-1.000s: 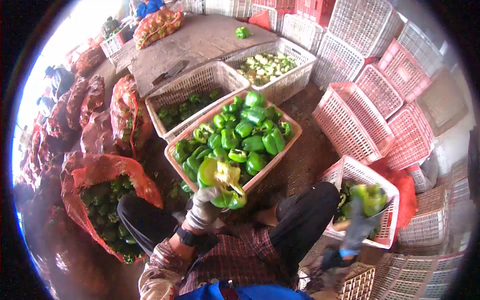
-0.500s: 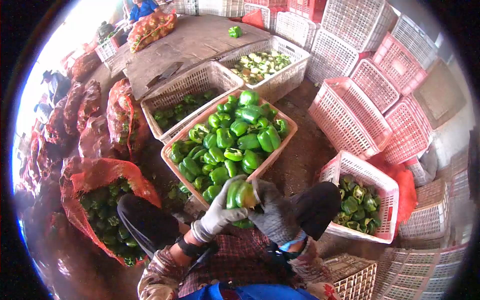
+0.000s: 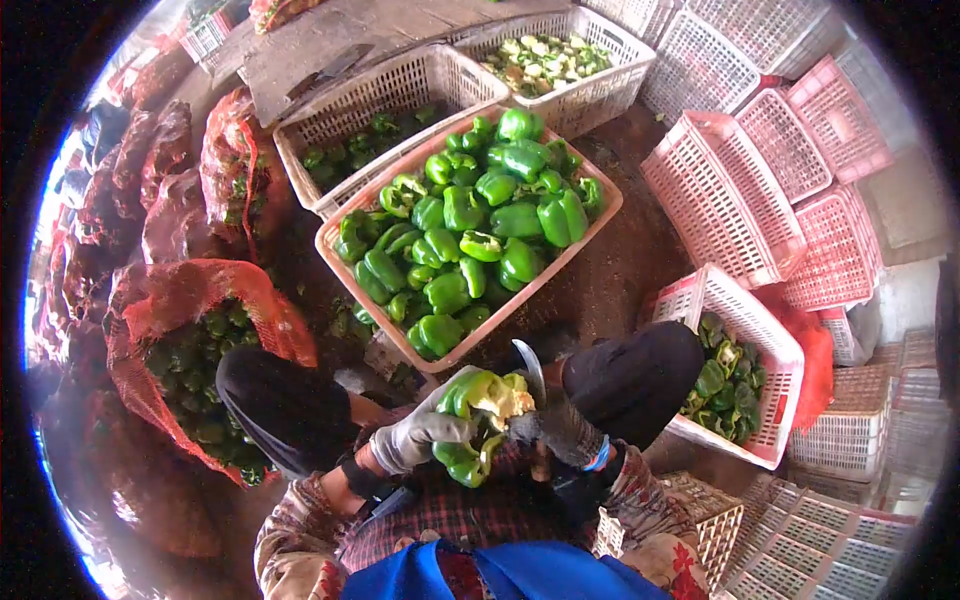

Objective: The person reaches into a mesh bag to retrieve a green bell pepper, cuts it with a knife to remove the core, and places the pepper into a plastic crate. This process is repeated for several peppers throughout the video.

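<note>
My left hand (image 3: pixel 425 436), in a light grey glove, is wrapped round a cut green pepper (image 3: pixel 466 396) above my lap. The pepper is open, with its pale core facing right, and a second green piece (image 3: pixel 463 462) hangs just below it. My right hand (image 3: pixel 560 430), in a dark grey glove, is closed at the pepper's right side on a knife, whose curved blade (image 3: pixel 530 368) points up. In front of my hands stands a pinkish crate (image 3: pixel 455 357) heaped with green peppers (image 3: pixel 463 209).
Behind are a crate of darker peppers (image 3: pixel 300 187) and a crate of pale pieces (image 3: pixel 640 68). A crate of pepper pieces (image 3: pixel 784 400) stands right, beneath stacked crates (image 3: pixel 715 200). An open red mesh bag (image 3: pixel 150 300) of peppers lies left, near filled sacks (image 3: pixel 225 160).
The pepper has been opened, and its pale inside now shows. Both hands are lower in view, closer to my body. The knife blade has come into sight, and the view has tilted downward.
</note>
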Motion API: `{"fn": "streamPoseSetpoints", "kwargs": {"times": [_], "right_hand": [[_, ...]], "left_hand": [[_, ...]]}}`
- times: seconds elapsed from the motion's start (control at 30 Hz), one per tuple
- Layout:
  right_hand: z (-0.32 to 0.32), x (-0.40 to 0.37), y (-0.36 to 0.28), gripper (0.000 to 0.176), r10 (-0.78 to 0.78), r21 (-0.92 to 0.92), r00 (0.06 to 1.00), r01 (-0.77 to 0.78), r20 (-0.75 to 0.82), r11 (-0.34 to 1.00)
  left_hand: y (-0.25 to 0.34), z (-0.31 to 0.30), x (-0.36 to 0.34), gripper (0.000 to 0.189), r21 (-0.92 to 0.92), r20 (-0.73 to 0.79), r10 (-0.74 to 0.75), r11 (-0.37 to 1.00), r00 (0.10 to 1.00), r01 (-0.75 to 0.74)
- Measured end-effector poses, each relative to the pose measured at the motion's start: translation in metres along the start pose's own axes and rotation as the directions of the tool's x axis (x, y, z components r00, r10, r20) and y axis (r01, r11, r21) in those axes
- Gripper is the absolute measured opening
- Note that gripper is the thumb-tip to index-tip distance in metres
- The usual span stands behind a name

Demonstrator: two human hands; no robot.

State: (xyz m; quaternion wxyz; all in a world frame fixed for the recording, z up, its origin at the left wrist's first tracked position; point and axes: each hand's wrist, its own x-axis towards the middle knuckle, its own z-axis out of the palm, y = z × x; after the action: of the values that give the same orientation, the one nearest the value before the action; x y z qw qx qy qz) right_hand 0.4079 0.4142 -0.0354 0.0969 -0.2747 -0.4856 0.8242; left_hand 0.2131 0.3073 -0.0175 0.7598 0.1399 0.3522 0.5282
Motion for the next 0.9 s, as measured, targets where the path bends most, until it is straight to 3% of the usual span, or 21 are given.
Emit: {"fn": "streamPoseSetpoints", "kwargs": {"times": [0.07,0.1,0.13,0.17,0.2,0.27,0.3,0.33,0.4,0.47,0.5,0.57,0.63,0.7,0.77,0.83,0.9], "right_hand": [[-0.029,0.018,0.071,0.029,-0.003,0.166,1.0,0.003,-0.003,0.986],[-0.021,0.027,0.07,0.028,0.021,0.319,0.996,0.007,-0.083,0.948],[-0.014,0.036,0.069,0.027,0.045,0.462,0.986,0.036,-0.162,0.886],[-0.018,0.032,0.061,0.03,0.006,0.325,0.965,0.083,-0.263,0.942],[-0.004,0.025,0.013,0.033,-0.054,0.172,0.931,0.124,-0.361,0.977],[0.005,0.027,-0.013,0.042,-0.115,0.072,0.851,0.176,-0.512,0.982],[0.01,0.028,-0.03,0.05,-0.321,0.153,0.816,0.439,-0.481,0.886],[0.0,0.038,-0.02,0.056,-0.335,0.073,0.769,0.442,-0.545,0.894],[-0.016,0.021,-0.08,0.057,-0.102,-0.083,0.895,0.073,-0.435,0.994],[-0.055,0.042,-0.102,0.034,-0.048,-0.213,0.912,-0.043,-0.407,0.976],[-0.063,0.065,-0.13,0.03,-0.3,-0.334,0.853,0.16,-0.426,0.929],[-0.099,0.148,-0.181,0.03,-0.452,-0.37,0.685,0.278,-0.571,0.887],[-0.154,0.245,-0.224,0.032,-0.377,-0.26,0.646,0.274,-0.664,0.926],[-0.181,0.301,-0.277,0.034,-0.427,-0.222,0.707,0.369,-0.564,0.903],[-0.179,0.302,-0.291,0.034,-0.439,-0.175,0.741,0.41,-0.508,0.895],[-0.17,0.239,-0.266,0.036,-0.402,-0.142,0.758,0.387,-0.513,0.911],[-0.147,0.172,-0.23,0.039,-0.372,-0.034,0.714,0.439,-0.593,0.898]], "left_hand": [[-0.01,-0.007,0.011,0.087,-0.178,-0.028,0.0,0.984,1.0,-0.005],[-0.013,-0.007,0.019,0.079,-0.237,0.029,0.185,0.956,0.982,-0.173],[-0.015,-0.006,0.02,0.079,-0.253,0.017,0.215,0.946,0.976,-0.204],[-0.015,-0.005,0.023,0.078,-0.266,0.011,0.244,0.935,0.97,-0.233],[-0.013,-0.003,0.027,0.078,-0.279,0.014,0.276,0.924,0.961,-0.261],[-0.001,-0.001,0.028,0.078,-0.276,-0.04,0.243,0.929,0.969,-0.245],[0.008,0.002,0.029,0.078,-0.248,-0.062,0.258,0.932,0.964,-0.265],[0.017,0.006,0.03,0.077,-0.222,-0.085,0.278,0.931,0.957,-0.29],[0.031,0.007,0.027,0.075,-0.205,-0.101,0.266,0.937,0.959,-0.281],[0.026,-0.009,0.032,0.074,-0.188,-0.17,0.275,0.934,0.946,-0.305],[0.028,-0.009,0.033,0.074,-0.192,-0.152,0.258,0.939,0.954,-0.285],[0.032,0.0,0.034,0.072,-0.221,-0.196,0.241,0.933,0.951,-0.282],[0.031,0.003,0.04,0.069,-0.23,-0.21,0.251,0.927,0.945,-0.297],[0.031,0.01,0.043,0.067,-0.236,-0.234,0.283,0.912,0.93,-0.337],[0.036,0.022,0.037,0.066,-0.223,-0.291,0.302,0.901,0.908,-0.371],[0.03,-0.005,0.04,0.066,-0.22,-0.258,0.279,0.916,0.925,-0.337],[0.033,-0.002,0.043,0.066,-0.19,-0.226,0.281,0.926,0.933,-0.325]]}}
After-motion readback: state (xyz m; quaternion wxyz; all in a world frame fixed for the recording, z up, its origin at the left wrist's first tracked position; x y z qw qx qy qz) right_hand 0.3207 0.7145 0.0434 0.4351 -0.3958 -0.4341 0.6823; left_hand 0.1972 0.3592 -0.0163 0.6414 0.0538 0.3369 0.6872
